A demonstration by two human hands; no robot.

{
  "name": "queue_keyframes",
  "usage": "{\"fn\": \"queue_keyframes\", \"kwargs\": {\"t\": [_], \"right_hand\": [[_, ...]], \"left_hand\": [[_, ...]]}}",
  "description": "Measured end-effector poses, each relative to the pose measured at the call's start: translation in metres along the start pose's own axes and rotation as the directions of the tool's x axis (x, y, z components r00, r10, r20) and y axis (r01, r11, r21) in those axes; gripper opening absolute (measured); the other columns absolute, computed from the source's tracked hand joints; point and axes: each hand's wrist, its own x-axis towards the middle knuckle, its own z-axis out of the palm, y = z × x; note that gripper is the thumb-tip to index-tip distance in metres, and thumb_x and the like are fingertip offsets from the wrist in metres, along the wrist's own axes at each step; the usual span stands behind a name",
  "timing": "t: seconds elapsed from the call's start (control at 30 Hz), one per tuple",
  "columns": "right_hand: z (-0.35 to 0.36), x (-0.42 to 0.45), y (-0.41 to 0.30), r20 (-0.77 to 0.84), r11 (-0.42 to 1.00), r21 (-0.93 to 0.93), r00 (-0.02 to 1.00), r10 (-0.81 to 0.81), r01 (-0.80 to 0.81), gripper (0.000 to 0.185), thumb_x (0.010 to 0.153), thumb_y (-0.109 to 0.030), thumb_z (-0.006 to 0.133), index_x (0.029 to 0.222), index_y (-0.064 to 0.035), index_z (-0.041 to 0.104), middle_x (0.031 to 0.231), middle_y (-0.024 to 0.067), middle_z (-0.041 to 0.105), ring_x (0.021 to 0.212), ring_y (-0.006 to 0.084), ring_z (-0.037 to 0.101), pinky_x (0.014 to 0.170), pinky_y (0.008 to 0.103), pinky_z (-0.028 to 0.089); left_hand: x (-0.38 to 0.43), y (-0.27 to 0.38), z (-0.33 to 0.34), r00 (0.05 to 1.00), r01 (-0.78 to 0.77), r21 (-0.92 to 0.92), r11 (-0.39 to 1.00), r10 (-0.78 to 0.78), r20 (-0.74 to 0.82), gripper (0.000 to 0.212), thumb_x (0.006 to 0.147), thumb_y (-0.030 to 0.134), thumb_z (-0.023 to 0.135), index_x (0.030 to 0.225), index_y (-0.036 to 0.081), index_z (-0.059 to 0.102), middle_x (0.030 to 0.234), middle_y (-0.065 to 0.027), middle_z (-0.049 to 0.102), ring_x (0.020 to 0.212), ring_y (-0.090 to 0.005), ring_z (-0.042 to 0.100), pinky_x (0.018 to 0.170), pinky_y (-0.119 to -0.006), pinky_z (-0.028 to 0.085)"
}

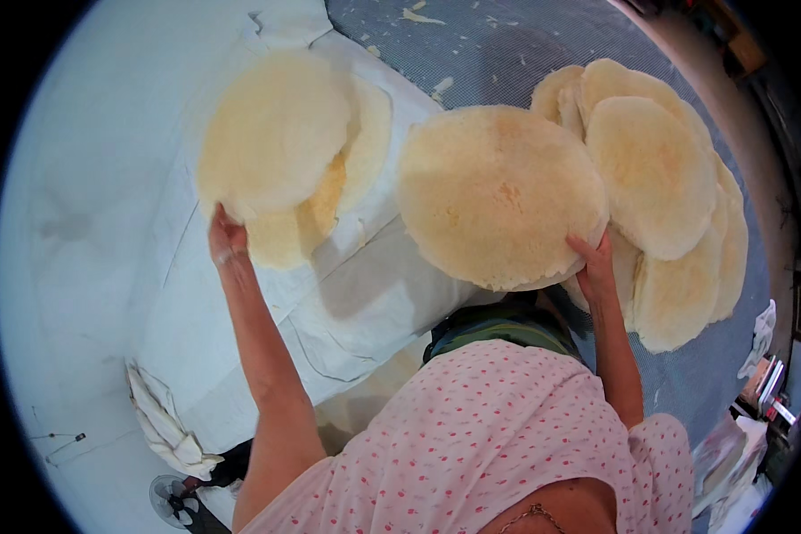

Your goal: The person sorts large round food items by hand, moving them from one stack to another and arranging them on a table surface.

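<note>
My left hand (229,235) pinches the near edge of a round, thin, pale yellow sheet (277,130), which may be a flatbread. Beneath it, other pale sheets (370,147) lie on the white cloth (400,260). My right hand (595,263) grips a second large round sheet (500,193) by its right edge, thumb on top. This one has browner patches and a ragged rim, and a lower layer shows at its near edge. The fingers under it are hidden.
A pile of similar round sheets (654,173) rests at the right on blue-grey mesh (681,380). Pale scraps (444,85) are scattered on the mesh at the far side. A small fan (173,499) stands at the lower left, near bunched white fabric (167,427).
</note>
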Motion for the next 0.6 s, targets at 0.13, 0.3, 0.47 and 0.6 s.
{"fn": "queue_keyframes", "kwargs": {"t": [0.13,0.3,0.47,0.6], "right_hand": [[0.005,-0.004,0.003,0.025,1.0,0.013,1.0,0.008,-0.008,0.062,0.079,-0.001,0.064,0.135,-0.0039,0.038,0.13,0.0123,0.051,0.117,0.0242,0.052,0.098,0.0384,0.045],[0.009,-0.009,-0.011,0.059,0.995,0.073,0.996,0.063,-0.068,0.058,0.084,-0.007,0.062,0.136,-0.0043,0.037,0.13,0.012,0.05,0.119,0.0236,0.051,0.1,0.0392,0.043],[0.018,-0.005,-0.021,0.157,0.978,0.196,0.987,0.039,-0.069,0.052,0.093,-0.015,0.055,0.139,-0.0079,0.033,0.134,0.0066,0.046,0.122,0.0199,0.047,0.1,0.0366,0.041],[0.022,-0.006,-0.03,0.142,0.968,0.236,0.988,0.056,-0.089,0.046,0.099,-0.027,0.044,0.14,-0.0087,0.034,0.135,0.0038,0.046,0.121,0.0174,0.047,0.1,0.0357,0.041]], "left_hand": [[-0.105,-0.04,-0.077,0.998,0.006,-0.019,1.0,-0.007,-0.066,0.024,0.092,0.006,0.049,0.113,-0.004,0.055,0.114,-0.0148,0.062,0.109,-0.0264,0.058,0.097,-0.04,0.047],[-0.16,-0.052,-0.128,0.904,0.241,0.034,0.97,-0.212,-0.371,0.024,0.082,0.005,0.063,0.104,-0.004,0.057,0.108,-0.0166,0.062,0.104,-0.0285,0.059,0.09,-0.038,0.051],[-0.19,-0.081,-0.079,0.654,-0.36,0.868,0.343,0.756,-0.027,0.03,0.078,0.003,0.07,0.104,-0.004,0.058,0.109,-0.0147,0.062,0.102,-0.0227,0.057,0.091,-0.035,0.046],[-0.253,-0.137,0.068,0.875,-0.474,0.715,0.515,0.182,0.449,0.034,0.081,0.0,0.066,0.113,-0.002,0.058,0.112,-0.0108,0.062,0.105,-0.0206,0.057,0.092,-0.032,0.044]]}}
